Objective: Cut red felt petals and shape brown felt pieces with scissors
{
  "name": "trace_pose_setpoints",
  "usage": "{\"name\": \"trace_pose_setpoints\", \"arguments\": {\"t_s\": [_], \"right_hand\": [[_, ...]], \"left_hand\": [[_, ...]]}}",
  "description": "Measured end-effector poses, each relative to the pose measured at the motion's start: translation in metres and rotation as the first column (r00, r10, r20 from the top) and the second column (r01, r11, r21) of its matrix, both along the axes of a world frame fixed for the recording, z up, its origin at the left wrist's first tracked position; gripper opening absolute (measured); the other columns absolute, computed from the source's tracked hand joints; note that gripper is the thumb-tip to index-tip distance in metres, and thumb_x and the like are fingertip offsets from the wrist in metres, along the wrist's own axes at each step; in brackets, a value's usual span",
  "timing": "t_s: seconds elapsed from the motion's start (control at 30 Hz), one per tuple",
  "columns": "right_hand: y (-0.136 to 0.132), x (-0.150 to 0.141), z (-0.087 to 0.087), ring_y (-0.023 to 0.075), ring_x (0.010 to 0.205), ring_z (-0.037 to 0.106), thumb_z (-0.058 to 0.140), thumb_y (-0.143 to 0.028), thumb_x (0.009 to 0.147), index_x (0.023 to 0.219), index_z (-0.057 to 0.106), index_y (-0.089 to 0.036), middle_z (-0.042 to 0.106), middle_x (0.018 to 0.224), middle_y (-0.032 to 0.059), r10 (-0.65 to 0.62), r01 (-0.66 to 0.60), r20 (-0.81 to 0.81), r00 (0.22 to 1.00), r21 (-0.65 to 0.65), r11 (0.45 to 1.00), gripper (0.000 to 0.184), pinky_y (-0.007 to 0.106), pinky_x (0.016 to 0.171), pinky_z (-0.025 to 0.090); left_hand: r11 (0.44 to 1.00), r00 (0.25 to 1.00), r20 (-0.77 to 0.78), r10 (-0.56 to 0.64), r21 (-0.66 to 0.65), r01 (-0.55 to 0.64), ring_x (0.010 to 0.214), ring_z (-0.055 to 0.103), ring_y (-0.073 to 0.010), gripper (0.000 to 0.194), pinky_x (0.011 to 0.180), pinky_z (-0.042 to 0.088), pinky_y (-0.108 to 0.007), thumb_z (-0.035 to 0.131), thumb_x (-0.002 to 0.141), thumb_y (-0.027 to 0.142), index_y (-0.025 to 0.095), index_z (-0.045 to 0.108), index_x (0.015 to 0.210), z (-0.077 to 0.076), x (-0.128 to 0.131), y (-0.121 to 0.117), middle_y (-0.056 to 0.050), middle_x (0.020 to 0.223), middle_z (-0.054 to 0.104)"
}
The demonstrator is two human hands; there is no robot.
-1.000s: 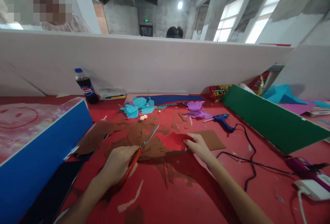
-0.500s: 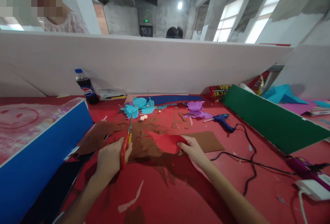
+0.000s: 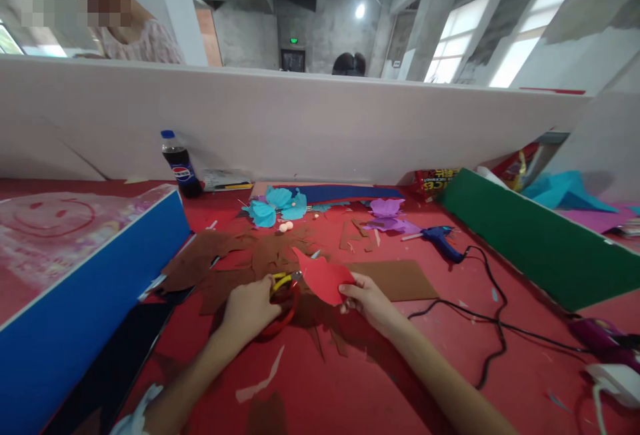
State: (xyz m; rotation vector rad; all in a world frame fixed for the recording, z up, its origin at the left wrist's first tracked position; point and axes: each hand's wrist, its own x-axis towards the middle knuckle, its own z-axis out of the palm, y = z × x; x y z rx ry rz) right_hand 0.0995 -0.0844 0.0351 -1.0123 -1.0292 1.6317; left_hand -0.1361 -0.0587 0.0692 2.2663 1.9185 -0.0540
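My left hand [image 3: 253, 308] is closed around the handles of a pair of scissors [image 3: 283, 281] with yellow and red-orange grips. Their blades are spread at the left edge of a red paper piece [image 3: 327, 279], partly hidden behind it. Between thumb and fingers, my right hand [image 3: 367, 298] pinches that piece by its right side. It has a rounded body and a pointed tip at the upper left. Brown paper scraps [image 3: 273, 248] lie beneath and behind the scissors, and a flat brown sheet [image 3: 400, 278] is under the right hand's far side.
Blue [image 3: 95, 255] and green [image 3: 530, 241] boards stand at the sides. A cola bottle [image 3: 181, 165], blue paper flowers [image 3: 277, 205] and purple paper petals [image 3: 387, 215] sit toward the back. A blue glue gun [image 3: 443, 241] trails its black cable on the right.
The scissors have swung from pointing up, apart from the red paper, to pointing right with blades at its left edge. The red paper has tilted. The view has shifted slightly left.
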Motion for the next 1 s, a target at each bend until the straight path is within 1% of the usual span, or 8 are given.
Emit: {"name": "trace_pose_setpoints", "arguments": {"t_s": [0.13,0.23,0.3,0.37,0.47,0.53,0.77,1.0], "right_hand": [[0.001,0.0,-0.001,0.0066,0.043,0.051,0.064,-0.03,0.064,0.077,0.056,-0.014,0.059,0.06,-0.0013,0.009,-0.01,-0.036,0.999,-0.023,1.0,0.022,0.018,0.044,0.036],[-0.001,-0.002,0.001,0.0068,0.044,0.052,0.064,-0.031,0.065,0.078,0.056,-0.013,0.059,0.061,-0.0006,0.026,-0.027,-0.056,0.998,-0.019,0.999,0.023,0.018,0.045,0.037],[-0.002,-0.004,0.002,0.0071,0.045,0.052,0.064,-0.031,0.066,0.079,0.055,-0.013,0.059,0.062,-0.0002,0.042,-0.044,-0.061,0.997,-0.02,0.999,0.024,0.019,0.047,0.038],[-0.005,-0.008,0.003,0.0072,0.046,0.052,0.064,-0.032,0.067,0.079,0.054,-0.014,0.059,0.064,-0.0002,0.064,-0.065,-0.055,0.996,-0.026,0.998,0.024,0.019,0.049,0.039],[-0.008,-0.014,0.002,0.0074,0.046,0.052,0.063,-0.032,0.068,0.08,0.054,-0.014,0.057,0.064,-0.0009,0.096,-0.097,-0.046,0.994,-0.021,0.995,0.024,0.02,0.049,0.039],[-0.01,-0.017,0.001,0.0074,0.046,0.051,0.062,-0.033,0.069,0.079,0.054,-0.014,0.056,0.062,-0.0014,0.101,-0.101,-0.046,0.994,-0.005,0.995,0.023,0.02,0.049,0.039],[-0.013,-0.026,0.002,0.0077,0.047,0.053,0.061,-0.038,0.07,0.078,0.054,-0.014,0.056,0.064,-0.0012,0.121,-0.121,-0.012,0.993,0.041,0.992,0.026,0.02,0.048,0.039],[-0.015,-0.023,0.006,0.0123,0.057,0.059,0.056,-0.042,0.073,0.089,0.057,-0.013,0.063,0.072,0.0055,0.243,-0.244,0.03,0.97,0.031,0.969,0.033,0.023,0.055,0.043]], "left_hand": [[1.0,0.998,0.055,-0.014,0.024,0.013,0.071,0.061,-0.0239,0.037,0.057,0.036,-0.027,0.043,0.071,0.055,0.021,0.053,0.083,0.001,0.001,-0.004,-0.005,0.073,0.065],[0.994,0.96,0.269,-0.073,0.094,0.05,0.069,0.058,-0.017,0.026,0.059,0.035,-0.024,0.038,0.078,0.042,0.021,0.053,0.081,0.004,0.002,-0.007,-0.002,0.072,0.062],[0.989,0.869,0.476,-0.136,0.118,0.09,0.07,0.056,-0.0151,0.026,0.062,0.037,-0.024,0.036,0.08,0.038,0.019,0.054,0.078,0.002,0.005,-0.008,-0.002,0.073,0.061],[0.99,0.724,0.677,-0.134,0.057,0.13,0.066,0.055,-0.0145,0.03,0.061,0.039,-0.023,0.035,0.081,0.039,0.018,0.054,0.073,-0.002,0.01,-0.01,-0.002,0.071,0.06],[0.983,0.509,0.861,-0.004,-0.089,0.159,0.054,0.052,-0.0125,0.032,0.053,0.04,-0.022,0.039,0.079,0.044,0.017,0.053,0.067,-0.008,0.017,-0.012,0.0,0.06,0.058],[0.976,0.424,0.903,0.07,-0.151,0.159,0.05,0.05,-0.0112,0.034,0.05,0.039,-0.021,0.042,0.076,0.046,0.016,0.052,0.061,-0.01,0.019,-0.013,0.0,0.056,0.056],[0.963,0.352,0.913,0.206,-0.252,0.092,0.045,0.05,-0.0115,0.035,0.045,0.039,-0.021,0.048,0.071,0.047,0.016,0.051,0.055,-0.004,0.02,-0.013,0.001,0.048,0.055],[0.981,0.363,0.915,0.178,-0.196,0.012,0.044,0.049,-0.0105,0.032,0.046,0.037,-0.02,0.048,0.072,0.043,0.016,0.049,0.054,-0.011,0.018,-0.013,0.002,0.044,0.053]]}}
